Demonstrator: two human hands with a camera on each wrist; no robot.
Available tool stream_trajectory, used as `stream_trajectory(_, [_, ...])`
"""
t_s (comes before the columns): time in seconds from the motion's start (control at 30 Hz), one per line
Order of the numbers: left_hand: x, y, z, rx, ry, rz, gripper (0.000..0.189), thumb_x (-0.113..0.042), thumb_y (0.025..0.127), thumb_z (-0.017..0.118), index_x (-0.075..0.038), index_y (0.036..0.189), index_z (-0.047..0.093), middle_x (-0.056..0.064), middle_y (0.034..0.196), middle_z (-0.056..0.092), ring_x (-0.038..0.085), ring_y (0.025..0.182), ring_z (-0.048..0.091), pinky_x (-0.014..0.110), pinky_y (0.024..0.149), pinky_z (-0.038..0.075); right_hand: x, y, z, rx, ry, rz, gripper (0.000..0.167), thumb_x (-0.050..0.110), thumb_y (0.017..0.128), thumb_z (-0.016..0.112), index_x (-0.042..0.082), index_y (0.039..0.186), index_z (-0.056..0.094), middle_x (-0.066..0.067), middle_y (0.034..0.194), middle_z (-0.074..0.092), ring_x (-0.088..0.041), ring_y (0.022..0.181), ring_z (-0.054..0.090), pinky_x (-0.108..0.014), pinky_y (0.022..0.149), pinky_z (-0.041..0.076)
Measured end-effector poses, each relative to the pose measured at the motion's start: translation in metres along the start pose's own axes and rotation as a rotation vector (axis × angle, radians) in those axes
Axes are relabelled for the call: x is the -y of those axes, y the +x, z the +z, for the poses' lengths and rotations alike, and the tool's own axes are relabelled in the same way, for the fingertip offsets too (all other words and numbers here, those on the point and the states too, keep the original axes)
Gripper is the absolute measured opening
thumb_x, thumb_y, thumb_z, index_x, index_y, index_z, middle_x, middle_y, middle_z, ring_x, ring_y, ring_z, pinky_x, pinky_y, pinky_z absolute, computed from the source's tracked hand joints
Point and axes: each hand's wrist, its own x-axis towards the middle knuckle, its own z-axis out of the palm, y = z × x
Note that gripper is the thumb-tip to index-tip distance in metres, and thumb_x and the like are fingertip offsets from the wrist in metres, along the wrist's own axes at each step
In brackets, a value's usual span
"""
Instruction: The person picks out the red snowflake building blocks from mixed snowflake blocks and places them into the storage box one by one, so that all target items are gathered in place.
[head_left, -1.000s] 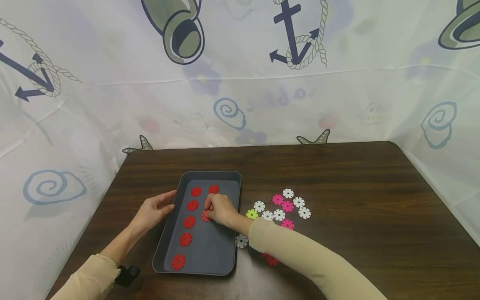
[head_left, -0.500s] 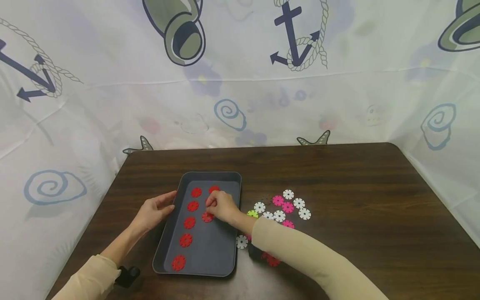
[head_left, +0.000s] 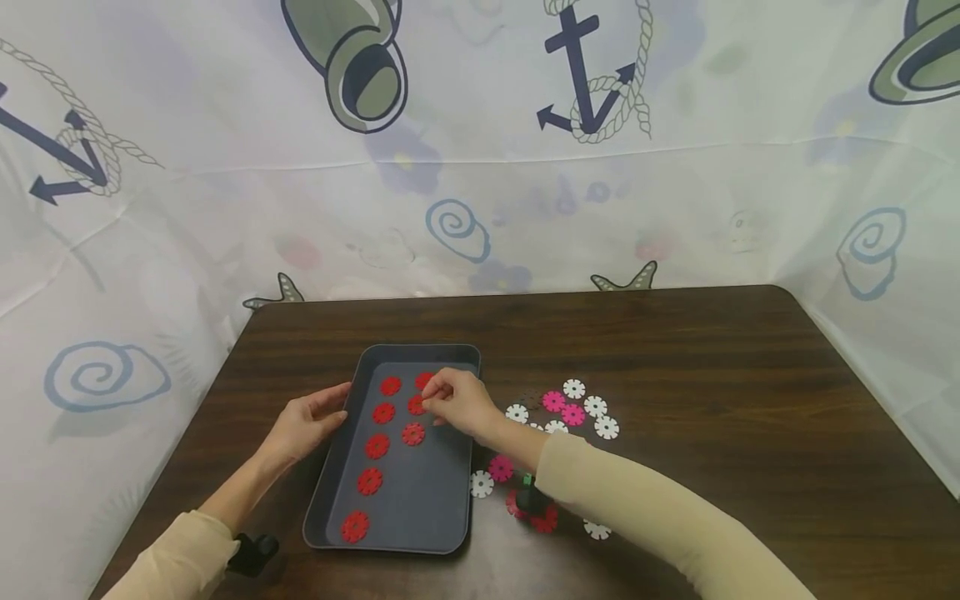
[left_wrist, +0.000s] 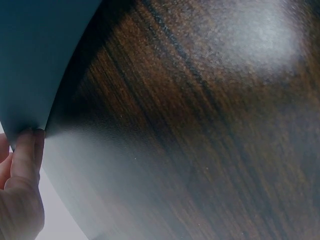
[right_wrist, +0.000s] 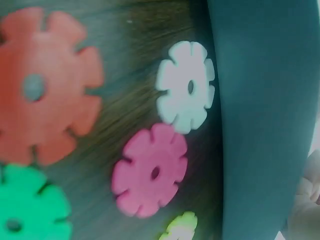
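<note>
My left hand [head_left: 309, 423] rests on the left rim of a grey baking tray [head_left: 431, 508], with its fingers extended. In the left wrist view those fingers [left_wrist: 25, 155] touch the tray's outer wall. Inside the tray, several red notched plastic discs lie in a left column, such as a disc [head_left: 377, 446]. A shorter column to its right ends at a red disc [head_left: 413, 433]. Over the tray's right half hovers my right hand [head_left: 463, 406], fingers bent and nothing visible in them. It partly covers two upper red discs. In the right wrist view, only a bit of it shows.
Right of the tray, loose discs lie on the dark wooden table [head_left: 712, 375]: white discs [head_left: 607, 427], pink discs [head_left: 501, 467] and red discs [head_left: 545, 518]. The right wrist view adds a green disc [right_wrist: 32, 207]. My right forearm covers part of the pile.
My right hand has let go of the lowest red disc in the right column and moved up and right. That disc stays on the tray. The left hand has not moved.
</note>
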Motion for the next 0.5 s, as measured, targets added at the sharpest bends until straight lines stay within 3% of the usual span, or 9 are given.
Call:
stream_trajectory(0.17, [0.001, 0.000, 0.000, -0.003, -0.003, 0.001, 0.049, -0.004, 0.093, 0.056, 0.006, 0.138, 0.040, 0.029, 0.134, 0.048, 0.040, 0.118, 0.053, 0.031, 0.086, 0.053, 0.000, -0.010, -0.013, 0.003, 0.026, -0.004, 0.009, -0.001, 0.085, 0.064, -0.004, 0.093, 0.061, -0.010, 0.078, 0.061, -0.040, 0.083, 0.062, -0.044, 0.072, 0.057])
stream_trajectory(0.37, [0.000, 0.000, 0.001, 0.000, -0.009, -0.003, 0.049, -0.003, 0.093, 0.055, 0.006, 0.139, 0.040, 0.030, 0.134, 0.048, 0.040, 0.118, 0.052, 0.029, 0.085, 0.053, -0.002, -0.020, -0.024, 0.009, 0.048, -0.003, 0.011, -0.001, 0.085, 0.064, -0.005, 0.095, 0.061, -0.011, 0.080, 0.061, -0.018, 0.068, 0.061, -0.040, 0.070, 0.057])
stream_trajectory(0.5, [-0.002, 0.000, 0.001, 0.003, -0.006, -0.003, 0.049, -0.004, 0.093, 0.055, 0.006, 0.139, 0.040, 0.030, 0.134, 0.048, 0.040, 0.117, 0.053, 0.028, 0.084, 0.054, -0.001, -0.027, -0.030, 0.018, 0.069, -0.002, 0.013, -0.001, 0.086, 0.063, -0.007, 0.097, 0.060, -0.012, 0.082, 0.061, -0.013, 0.066, 0.059, -0.037, 0.070, 0.057])
